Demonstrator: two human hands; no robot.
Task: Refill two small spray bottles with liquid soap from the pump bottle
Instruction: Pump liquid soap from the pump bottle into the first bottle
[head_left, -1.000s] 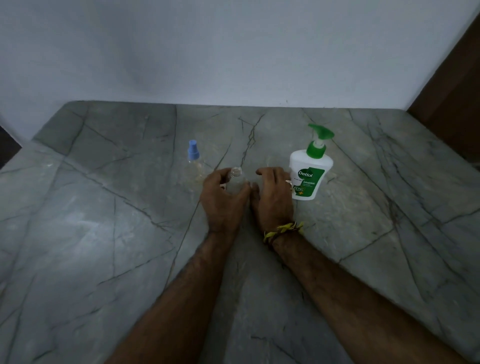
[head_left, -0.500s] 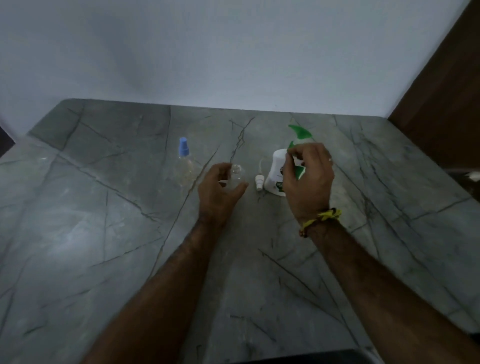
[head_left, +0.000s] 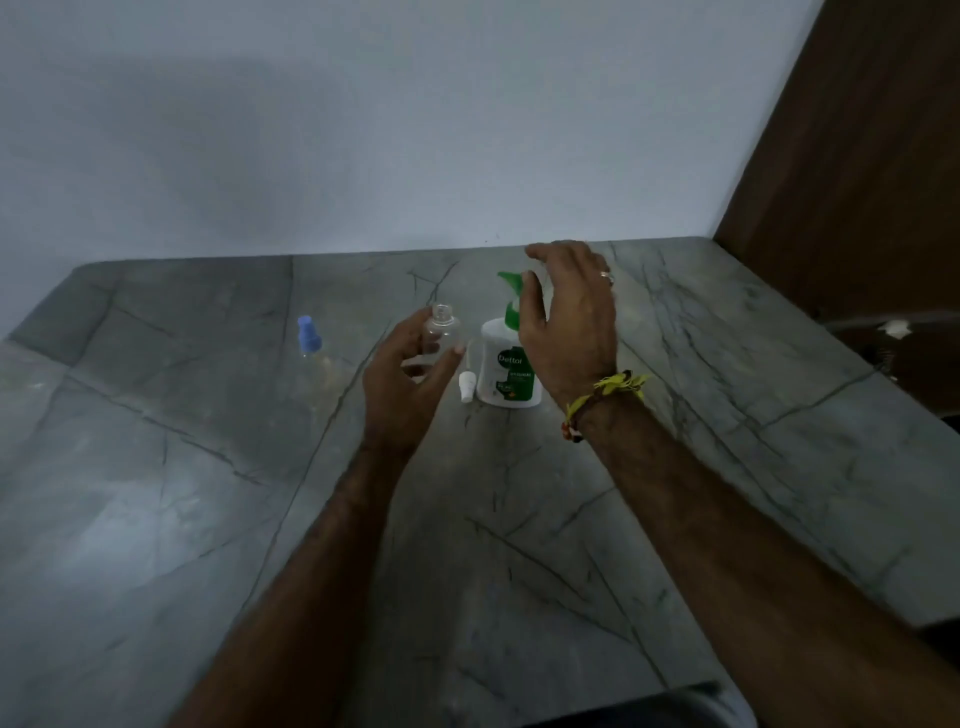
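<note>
One uncapped clear spray bottle (head_left: 440, 335) is standing upright, mouth up, with the left hand (head_left: 402, 384) curling thumb and fingers around it. Beside it, the right hand (head_left: 569, 319) is hovering with relaxed, spread fingers at the Dettol pump bottle (head_left: 506, 374), whose green nozzle is pointing left. Its white sprayer cap (head_left: 466, 385) is lying between them; the blue-capped spray bottle (head_left: 310, 340) is standing apart on the open stone counter (head_left: 182, 493).

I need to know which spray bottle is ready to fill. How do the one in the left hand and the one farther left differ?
The held bottle has an open neck; its white sprayer lies on the counter by the pump bottle. The blue-capped bottle is still closed. The left hand grips the first, while the second stands untouched. Both are small and clear.
</note>
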